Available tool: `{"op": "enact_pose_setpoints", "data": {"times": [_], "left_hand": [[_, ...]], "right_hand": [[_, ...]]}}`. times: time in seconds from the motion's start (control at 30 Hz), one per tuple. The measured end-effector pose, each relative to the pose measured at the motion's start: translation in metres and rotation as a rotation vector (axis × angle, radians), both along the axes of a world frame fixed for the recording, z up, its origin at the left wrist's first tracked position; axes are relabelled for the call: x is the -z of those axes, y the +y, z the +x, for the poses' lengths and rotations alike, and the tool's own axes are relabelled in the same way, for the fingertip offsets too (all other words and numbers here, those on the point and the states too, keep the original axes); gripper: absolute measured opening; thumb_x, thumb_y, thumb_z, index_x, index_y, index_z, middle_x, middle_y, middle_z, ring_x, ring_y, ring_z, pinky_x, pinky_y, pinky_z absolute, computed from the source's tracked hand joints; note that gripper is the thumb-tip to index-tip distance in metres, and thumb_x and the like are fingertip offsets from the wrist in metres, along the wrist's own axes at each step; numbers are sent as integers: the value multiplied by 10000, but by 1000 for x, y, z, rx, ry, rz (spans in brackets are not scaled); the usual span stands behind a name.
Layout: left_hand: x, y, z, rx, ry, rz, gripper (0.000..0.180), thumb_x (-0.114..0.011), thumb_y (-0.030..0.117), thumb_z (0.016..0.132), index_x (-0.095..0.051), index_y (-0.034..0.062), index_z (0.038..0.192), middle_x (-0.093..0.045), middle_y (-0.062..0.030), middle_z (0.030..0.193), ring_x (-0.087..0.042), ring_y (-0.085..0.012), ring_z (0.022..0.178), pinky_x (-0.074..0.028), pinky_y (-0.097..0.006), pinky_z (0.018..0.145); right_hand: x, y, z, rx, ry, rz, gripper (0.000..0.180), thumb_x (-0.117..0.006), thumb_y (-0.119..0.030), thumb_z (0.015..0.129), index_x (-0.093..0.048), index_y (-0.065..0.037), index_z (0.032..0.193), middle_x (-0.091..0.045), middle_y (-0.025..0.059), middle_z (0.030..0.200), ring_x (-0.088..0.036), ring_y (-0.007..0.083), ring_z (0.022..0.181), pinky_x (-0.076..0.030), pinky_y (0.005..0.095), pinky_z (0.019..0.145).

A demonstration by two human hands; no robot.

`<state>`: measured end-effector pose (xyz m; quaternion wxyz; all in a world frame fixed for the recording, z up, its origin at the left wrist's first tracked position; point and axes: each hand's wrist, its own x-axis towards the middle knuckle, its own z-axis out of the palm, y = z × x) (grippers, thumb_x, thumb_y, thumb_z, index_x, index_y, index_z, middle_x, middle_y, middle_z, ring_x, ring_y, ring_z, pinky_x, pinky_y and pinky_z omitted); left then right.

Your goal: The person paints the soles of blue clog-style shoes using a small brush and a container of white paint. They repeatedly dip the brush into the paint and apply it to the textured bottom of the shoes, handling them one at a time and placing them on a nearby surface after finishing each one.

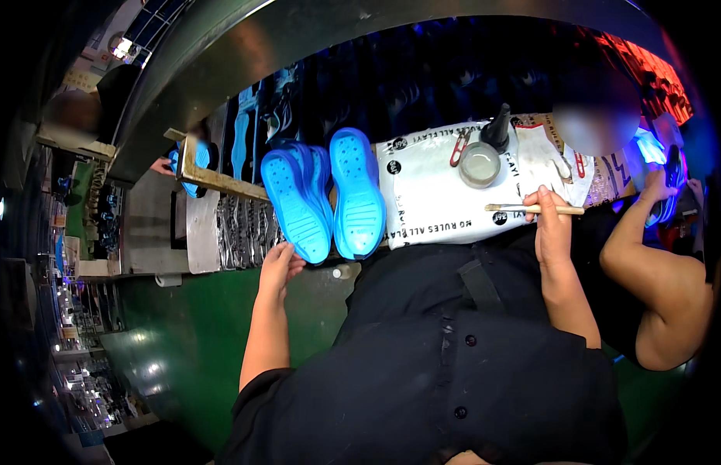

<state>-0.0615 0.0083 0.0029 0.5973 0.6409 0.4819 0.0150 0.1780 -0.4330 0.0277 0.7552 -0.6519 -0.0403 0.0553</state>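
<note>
My left hand (279, 267) pinches the heel end of a bright blue shoe sole (298, 205), its fingertips at the near edge. This sole lies against more blue soles, partly covering them. Just to its right is a single blue sole (359, 194), heel toward me. In my right hand (552, 225) is a thin brush (566, 209) with a wooden handle, held level, bristles pointing left. Beyond the brush, a small round cup (480, 164) of pale liquid stands on a white printed plastic sheet (422, 209). A dark nozzle bottle (497, 128) is beside the cup.
Red-handled snips (459, 147) and a pale cloth (550, 159) lie on the sheet. Dark racks of shoe parts run behind it under a metal beam (221, 70). Close on the right, a co-worker's arm (639, 248) holds a blue shoe. Another person's hand (163, 166) shows at left.
</note>
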Motion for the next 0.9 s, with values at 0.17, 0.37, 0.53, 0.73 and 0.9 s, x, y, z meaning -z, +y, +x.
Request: {"op": "enact_pose_setpoints", "data": {"times": [0.17,0.37,0.53,0.73,0.9], "left_hand": [[26,16,2,57,-79,318,144,-609,161,822,-541,34,838,-567,-15,662,-552,-89,566,-475,-223,533],[-4,0,16,5,-96,495,110,-571,59,787,-485,8,832,-544,-52,640,-540,-94,555,-471,-236,480],[-31,-21,32,-222,-482,-382,371,-617,148,801,-513,39,1140,-616,-52,969,-589,-129,692,-433,-255,460],[-60,-92,58,65,-674,-457,377,-630,224,849,-497,10,1130,-626,-119,926,-612,-188,645,-456,-252,490],[-65,-138,95,323,-610,-83,317,-596,87,847,-466,-51,1100,-620,-133,885,-617,-185,628,-511,-276,569]], "right_hand": [[-2,3,-6,-15,-9,-62,386,-501,-290,947,-618,9,734,-525,31,631,-466,96,629,-360,231,636],[1,11,-11,-12,21,-76,376,-506,-286,944,-626,10,746,-525,26,634,-465,91,628,-361,229,638],[-10,22,-13,-18,41,-60,330,-530,-253,932,-631,3,750,-568,36,674,-475,88,625,-372,230,635],[-39,39,-7,-78,-29,-26,333,-519,-251,936,-637,2,754,-598,52,715,-518,104,645,-419,237,644],[-79,56,-25,-270,-252,-81,342,-503,-235,945,-646,6,749,-604,69,692,-541,118,652,-433,239,657]]}}
